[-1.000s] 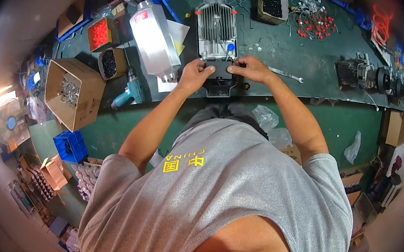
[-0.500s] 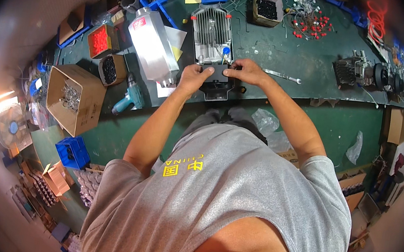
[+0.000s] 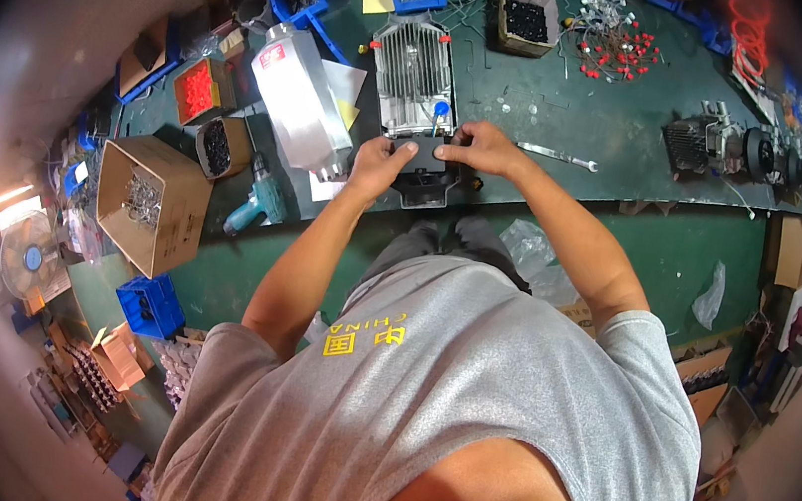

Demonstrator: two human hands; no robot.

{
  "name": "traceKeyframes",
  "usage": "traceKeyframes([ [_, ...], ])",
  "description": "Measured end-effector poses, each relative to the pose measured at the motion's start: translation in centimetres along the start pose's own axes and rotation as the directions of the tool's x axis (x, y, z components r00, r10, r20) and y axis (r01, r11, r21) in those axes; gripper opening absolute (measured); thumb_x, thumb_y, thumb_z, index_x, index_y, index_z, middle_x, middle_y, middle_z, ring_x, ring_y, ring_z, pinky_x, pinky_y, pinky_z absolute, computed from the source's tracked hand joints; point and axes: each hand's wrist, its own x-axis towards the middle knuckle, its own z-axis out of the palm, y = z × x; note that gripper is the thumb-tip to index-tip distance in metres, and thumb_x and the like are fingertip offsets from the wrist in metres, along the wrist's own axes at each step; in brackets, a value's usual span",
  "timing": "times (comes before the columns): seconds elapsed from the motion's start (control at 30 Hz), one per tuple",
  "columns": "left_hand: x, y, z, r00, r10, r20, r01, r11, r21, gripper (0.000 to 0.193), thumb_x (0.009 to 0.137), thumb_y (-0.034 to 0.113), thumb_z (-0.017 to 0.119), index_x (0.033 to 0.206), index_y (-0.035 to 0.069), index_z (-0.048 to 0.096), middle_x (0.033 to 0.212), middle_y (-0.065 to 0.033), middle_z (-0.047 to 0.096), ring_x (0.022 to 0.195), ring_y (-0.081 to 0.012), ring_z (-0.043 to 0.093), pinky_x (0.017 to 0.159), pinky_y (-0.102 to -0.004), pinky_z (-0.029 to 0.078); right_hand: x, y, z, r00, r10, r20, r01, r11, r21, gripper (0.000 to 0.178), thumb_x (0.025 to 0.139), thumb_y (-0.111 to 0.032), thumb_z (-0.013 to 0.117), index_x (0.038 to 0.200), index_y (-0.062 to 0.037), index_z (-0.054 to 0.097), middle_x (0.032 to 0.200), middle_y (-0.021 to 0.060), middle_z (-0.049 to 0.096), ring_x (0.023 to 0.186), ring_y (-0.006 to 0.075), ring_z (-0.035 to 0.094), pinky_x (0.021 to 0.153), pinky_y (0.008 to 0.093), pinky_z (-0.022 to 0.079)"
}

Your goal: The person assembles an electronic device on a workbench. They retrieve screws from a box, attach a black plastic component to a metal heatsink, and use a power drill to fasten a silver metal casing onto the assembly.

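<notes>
In front of me on the green bench lies a finned metal housing (image 3: 413, 72) with red pieces at its far corners and a blue cap near its lower end. A black plastic cover piece (image 3: 422, 156) sits at the housing's near end. My left hand (image 3: 380, 165) grips the cover's left edge with the thumb on top. From the right, my right hand (image 3: 481, 149) pinches the same cover, thumb on its upper face. The fingers beneath are partly hidden. Beyond the cover's near edge shows a round black fan-like part (image 3: 425, 189).
Left of the housing lies a silver metal casing (image 3: 300, 98), with a teal power drill (image 3: 258, 197) by the bench edge. A wrench (image 3: 558, 156) lies to the right. Boxes of small parts surround these, including a cardboard box (image 3: 175, 213); another finned unit (image 3: 700, 142) stands far right.
The view has shifted slightly. Both hands stay on the black cover, with only small shifts of the fingers and thumbs.
</notes>
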Motion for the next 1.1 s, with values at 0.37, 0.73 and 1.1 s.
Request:
traceKeyframes([
  [0.37, -0.1, 0.0, -0.1, 1.000, -0.017, 0.001, 0.017, 0.999, 0.046, 0.044, 0.089, 0.038, 0.078, 0.072, 0.002, 0.060, 0.066, 0.0022, 0.049, 0.061, -0.0087, 0.042, 0.053, -0.0322, 0.034, -2.8, 4.1, -0.6, 0.912, -0.404, -0.068, 0.409, 0.907, 0.099, 0.030, 0.089, -0.017, 0.077, 0.114, -0.0009, 0.069, 0.092, 0.0083, 0.072, 0.084, 0.0164, 0.066, 0.077, 0.0321, 0.053],
  [0.73, -0.1, -0.3, -0.3, 1.000, -0.014, 0.015, 0.013, 0.999, 0.047, 0.042, 0.091, 0.037, 0.077, 0.077, 0.000, 0.063, 0.069, 0.0025, 0.050, 0.063, -0.0077, 0.042, 0.052, -0.0306, 0.033, -3.2, 3.2, -1.7, 0.989, -0.014, 0.149, -0.042, 0.929, 0.368, 0.030, 0.097, -0.036, 0.070, 0.092, -0.0061, 0.069, 0.070, -0.0036, 0.056, 0.060, 0.0071, 0.050, 0.052, 0.0250, 0.039],
  [1.1, -0.1, -0.1, 0.0, 1.000, 0.007, 0.007, -0.008, 1.000, 0.028, 0.041, 0.090, 0.037, 0.077, 0.085, -0.003, 0.066, 0.070, 0.0018, 0.053, 0.063, -0.0077, 0.045, 0.054, -0.0301, 0.035, -2.7, 4.8, -0.2, 0.989, 0.083, 0.126, -0.146, 0.735, 0.662, 0.022, 0.097, -0.024, 0.071, 0.084, -0.0066, 0.065, 0.071, -0.0022, 0.057, 0.056, 0.0055, 0.043, 0.048, 0.0240, 0.034],
])
